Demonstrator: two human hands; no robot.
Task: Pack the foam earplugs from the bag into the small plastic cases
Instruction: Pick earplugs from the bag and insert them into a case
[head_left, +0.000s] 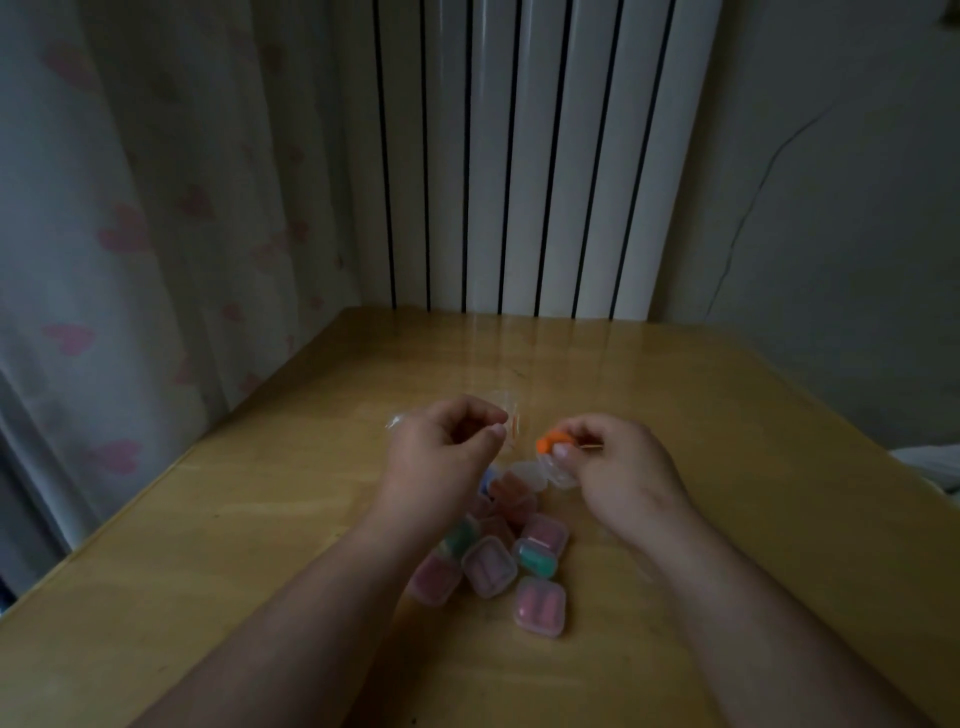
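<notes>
**Status of the work**

- **Completed cases.** A cluster of closed cases (489, 566) lay on the table (260, 519), near the person and between the forearms. Most showed pink contents. Two showed teal, one of them the teal case (537, 557). One pink case (540, 607) lay nearest, just apart from the others. A blue item (488, 480) at the far edge of the cluster was half hidden by the left wrist. These cases were judged to be packed.
- **Case in hand.** The right hand (618, 467) pinched an orange earplug (550, 444) between thumb and fingertips, right of centre. Directly below the earplug was an open clear case (556, 470), with its lid hanging to the left. The same hand appeared to support this case. The earplug was at the mouth of the case and not yet seated.
- **Left hand.** The left hand (441, 447) was raised left of centre, with fingers curled and thumb close to the forefinger. It could not be determined whether it held anything.
- **Supply.** The clear bag (504, 410) lay just beyond the left hand. Its contents could not be read.

**Remaining, as judged:** seat the earplug, close the lid and add the case to the cluster. The number of earplugs still to pack could not be determined.
</notes>
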